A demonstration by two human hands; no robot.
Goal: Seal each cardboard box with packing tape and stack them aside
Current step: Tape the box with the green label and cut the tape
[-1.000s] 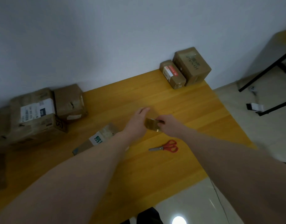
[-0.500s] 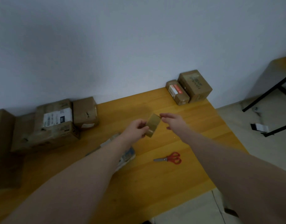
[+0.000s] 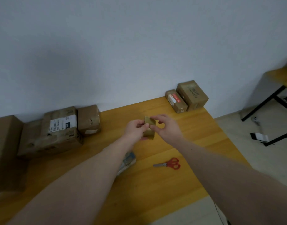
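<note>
I see left hand [image 3: 136, 129] gripping tape roll [image 3: 149, 128] above table [image 3: 196, 143], steadying it; right hand [image 3: 166, 125] pinching at roll's top, likely hunting loose end. Boxes [image 3: 61, 129] wait near wall, unsealed I judge.

The white label [image 3: 63, 123] on the large cardboard box [image 3: 58, 132] shows "U60"; its remaining print is too blurred.

Brown cardboard boxes: six — four at the left [image 3: 61, 132] [image 3: 89, 120] [image 3: 5, 151] [image 3: 30, 138], two at the far right corner [image 3: 177, 101] [image 3: 192, 95]. Tan packing-tape roll [image 3: 149, 127]: one. Red-handled scissors [image 3: 168, 164]: one pair. Yellow wooden counter [image 3: 155, 192]: one.
</note>
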